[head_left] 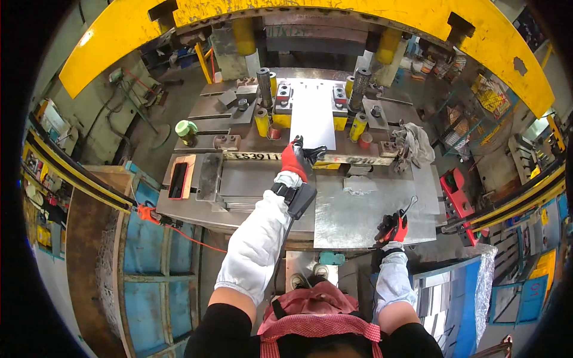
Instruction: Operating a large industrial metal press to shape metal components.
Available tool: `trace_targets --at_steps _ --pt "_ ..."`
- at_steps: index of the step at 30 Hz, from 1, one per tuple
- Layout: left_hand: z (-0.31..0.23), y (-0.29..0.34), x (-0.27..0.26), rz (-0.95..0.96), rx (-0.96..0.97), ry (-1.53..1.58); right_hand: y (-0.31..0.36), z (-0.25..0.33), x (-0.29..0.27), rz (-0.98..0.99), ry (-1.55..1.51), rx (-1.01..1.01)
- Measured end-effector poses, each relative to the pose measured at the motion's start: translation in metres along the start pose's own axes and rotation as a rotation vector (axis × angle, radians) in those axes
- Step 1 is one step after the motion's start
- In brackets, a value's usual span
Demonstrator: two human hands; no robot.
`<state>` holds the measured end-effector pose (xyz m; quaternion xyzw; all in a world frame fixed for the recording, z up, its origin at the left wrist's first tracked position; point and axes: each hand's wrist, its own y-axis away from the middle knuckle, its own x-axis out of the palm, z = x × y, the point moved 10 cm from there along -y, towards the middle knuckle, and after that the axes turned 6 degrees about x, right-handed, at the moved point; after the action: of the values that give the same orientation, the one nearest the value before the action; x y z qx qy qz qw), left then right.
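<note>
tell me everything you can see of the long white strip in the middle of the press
The long white strip looks smooth and straight-sided, perhaps bright sheet metal, though glare hides its surface detail. It lies roughly flat, its length running away from the person, between the yellow posts on either side. Its far end merges into glare. The gloved left hand is at its near left corner; whether the fingers actually touch it cannot be told.

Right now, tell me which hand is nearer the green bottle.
Left. The left hand is right of the green bottle; the right hand is farther right, lower in view.
</note>
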<state>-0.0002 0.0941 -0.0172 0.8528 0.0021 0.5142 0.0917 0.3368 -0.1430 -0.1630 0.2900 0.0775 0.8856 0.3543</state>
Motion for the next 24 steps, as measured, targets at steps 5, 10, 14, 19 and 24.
trace_targets --at_steps 5,10,14,19,24 --pt "-0.002 -0.003 0.000 0.026 0.017 -0.001 -0.002 -0.001 0.006 0.043 -0.032 0.010" --pt "0.003 -0.005 -0.005 0.011 -0.019 0.050 -0.006 -0.005 -0.002 -0.002 0.024 0.029" --pt "0.004 -0.005 -0.006 -0.009 -0.019 0.030 -0.005 -0.002 -0.002 -0.017 0.009 -0.001" --pt "0.001 -0.004 -0.002 0.066 -0.019 0.080 -0.001 -0.002 0.003 0.030 0.001 0.050" --pt "0.007 -0.009 -0.011 -0.065 -0.052 0.019 -0.015 -0.012 -0.009 0.015 -0.090 0.038"
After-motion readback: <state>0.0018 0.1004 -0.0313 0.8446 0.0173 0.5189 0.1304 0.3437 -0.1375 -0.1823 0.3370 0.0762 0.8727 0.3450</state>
